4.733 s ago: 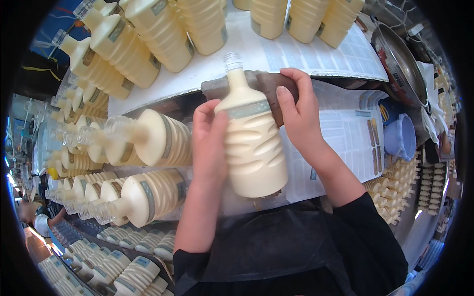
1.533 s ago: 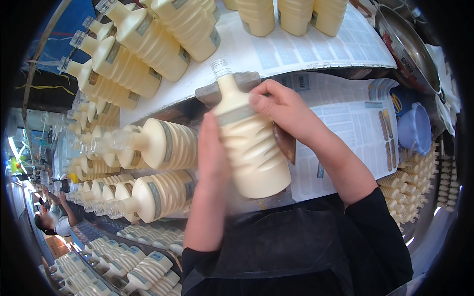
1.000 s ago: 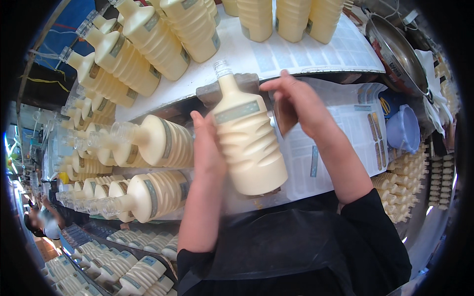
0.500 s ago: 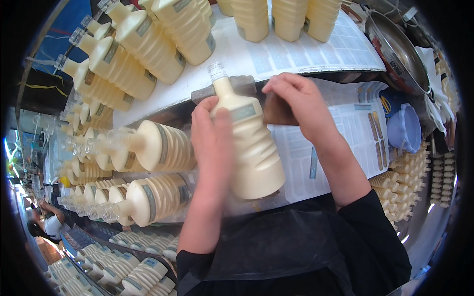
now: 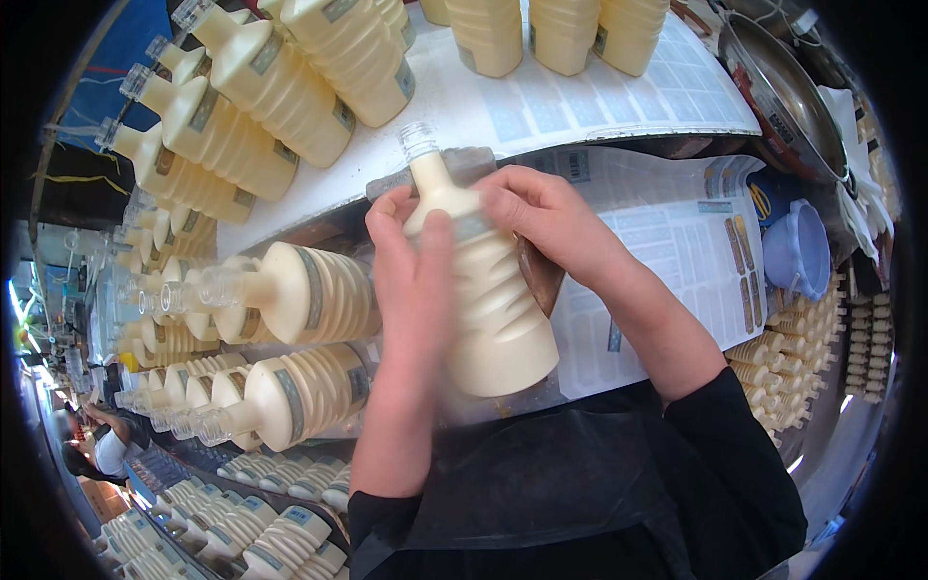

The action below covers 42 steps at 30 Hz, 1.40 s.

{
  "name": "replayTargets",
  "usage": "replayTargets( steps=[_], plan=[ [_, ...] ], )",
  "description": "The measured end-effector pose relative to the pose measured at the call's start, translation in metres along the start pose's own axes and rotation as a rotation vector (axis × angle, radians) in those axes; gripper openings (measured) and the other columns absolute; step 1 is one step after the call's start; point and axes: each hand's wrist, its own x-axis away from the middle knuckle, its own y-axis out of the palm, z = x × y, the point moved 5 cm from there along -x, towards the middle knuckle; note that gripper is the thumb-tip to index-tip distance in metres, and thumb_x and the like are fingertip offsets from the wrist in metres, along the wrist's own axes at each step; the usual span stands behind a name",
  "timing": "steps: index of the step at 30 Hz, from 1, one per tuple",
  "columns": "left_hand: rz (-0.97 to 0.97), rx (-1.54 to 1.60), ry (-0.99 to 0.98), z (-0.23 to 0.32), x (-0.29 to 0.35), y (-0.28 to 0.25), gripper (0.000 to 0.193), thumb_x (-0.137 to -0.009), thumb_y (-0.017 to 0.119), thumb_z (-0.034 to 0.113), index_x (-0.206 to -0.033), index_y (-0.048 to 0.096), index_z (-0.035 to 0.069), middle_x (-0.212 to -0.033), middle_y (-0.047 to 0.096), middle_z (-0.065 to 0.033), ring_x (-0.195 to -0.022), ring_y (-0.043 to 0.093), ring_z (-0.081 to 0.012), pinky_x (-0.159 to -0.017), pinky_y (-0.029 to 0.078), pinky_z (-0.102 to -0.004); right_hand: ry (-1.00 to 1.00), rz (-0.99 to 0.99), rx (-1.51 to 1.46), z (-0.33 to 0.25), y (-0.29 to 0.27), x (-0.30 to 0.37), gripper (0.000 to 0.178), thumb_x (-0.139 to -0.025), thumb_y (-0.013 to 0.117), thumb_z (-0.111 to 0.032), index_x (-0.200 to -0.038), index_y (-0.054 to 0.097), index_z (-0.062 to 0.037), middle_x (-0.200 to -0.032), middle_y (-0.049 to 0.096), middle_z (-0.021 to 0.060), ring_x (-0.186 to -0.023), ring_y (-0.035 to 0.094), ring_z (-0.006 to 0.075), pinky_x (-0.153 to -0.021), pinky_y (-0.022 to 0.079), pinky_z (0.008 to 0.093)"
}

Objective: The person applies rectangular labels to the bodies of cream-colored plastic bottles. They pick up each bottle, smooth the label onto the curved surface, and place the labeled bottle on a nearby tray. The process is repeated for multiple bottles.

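A cream bottle (image 5: pixel 498 333) with a ridged body and a clear threaded neck lies tilted in front of me, its neck pointing away against a grey block (image 5: pixel 474 162). My left hand (image 5: pixel 416 266), blurred by motion, grips the bottle's left side near the shoulder. A grey-green label (image 5: pixel 471 228) wraps the shoulder between my hands. My right hand (image 5: pixel 541 213) presses thumb and fingertips at the label's right end. Tucked under that palm is a flat brown piece (image 5: pixel 539 275), partly hidden, against the bottle's side.
Similar bottles lie in rows at the left (image 5: pixel 309 391) and stand at the far side (image 5: pixel 556 34). Label sheets (image 5: pixel 667 271) cover the table to the right, beside a lavender bucket (image 5: pixel 797 251). A metal pan (image 5: pixel 783 92) sits at the far right. Another person (image 5: pixel 111 449) is at the far left.
My right hand has come left and down onto the bottle's shoulder, bringing the brown piece against its side. My left hand stays on the bottle, which has shifted slightly.
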Motion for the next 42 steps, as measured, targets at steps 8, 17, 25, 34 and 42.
replayTargets(
  steps=[8, 17, 25, 34, 42],
  plan=[
    [-0.014, -0.112, 0.096, -0.004, -0.001, 0.000, 0.052, -0.102, 0.056, 0.031, -0.139, 0.044, -0.003, -0.132, 0.058, -0.0243, -0.120, 0.059, -0.0315, -0.105, 0.044, -0.0399, 0.024, 0.025, 0.102, -0.004, 0.001, 0.007, 0.038, -0.094, 0.071, -0.034, -0.111, 0.068, -0.0008, -0.090, 0.070, 0.0051, -0.084, 0.063, 0.0099, -0.077, 0.052, 0.0281],
    [-0.036, 0.073, 0.045, -0.009, 0.000, -0.002, 0.042, -0.106, 0.049, 0.027, -0.137, 0.049, -0.002, -0.132, 0.058, -0.0192, -0.117, 0.059, -0.0249, -0.104, 0.045, -0.0365, -0.017, -0.003, 0.034, -0.004, 0.003, 0.012, 0.027, -0.103, 0.061, -0.024, -0.117, 0.066, -0.0012, -0.101, 0.069, 0.0019, -0.094, 0.061, 0.0060, -0.085, 0.050, 0.0257],
    [0.054, -0.696, 0.480, 0.015, 0.048, -0.010, 0.065, -0.107, 0.045, 0.045, -0.155, 0.040, 0.002, -0.151, 0.040, -0.0287, -0.138, 0.042, -0.0399, -0.119, 0.029, -0.0449, -0.182, 0.316, -0.222, -0.035, -0.027, 0.022, 0.022, -0.099, 0.063, -0.010, -0.118, 0.066, -0.0001, -0.109, 0.070, 0.0047, -0.101, 0.066, 0.0121, -0.093, 0.052, 0.0271],
    [-0.123, -0.083, 0.056, -0.025, 0.056, -0.007, 0.091, -0.090, 0.063, 0.019, -0.163, 0.012, 0.000, -0.158, 0.033, -0.0281, -0.143, 0.041, -0.0387, -0.118, 0.034, -0.0468, -0.315, 0.511, 0.259, -0.022, -0.017, 0.038, 0.029, -0.092, 0.070, -0.012, -0.119, 0.067, -0.0017, -0.108, 0.074, 0.0156, -0.099, 0.073, 0.0256, -0.088, 0.055, 0.0348],
    [-0.193, 0.386, -0.211, -0.029, 0.056, -0.009, 0.080, -0.093, 0.070, 0.013, -0.158, 0.027, -0.001, -0.145, 0.052, -0.0158, -0.130, 0.054, -0.0219, -0.108, 0.044, -0.0334, -1.046, 0.333, 0.758, -0.054, 0.029, 0.073, 0.028, -0.071, 0.076, 0.004, -0.098, 0.073, -0.0048, -0.100, 0.075, 0.0109, -0.088, 0.074, 0.0291, -0.076, 0.059, 0.0353]
  ],
)
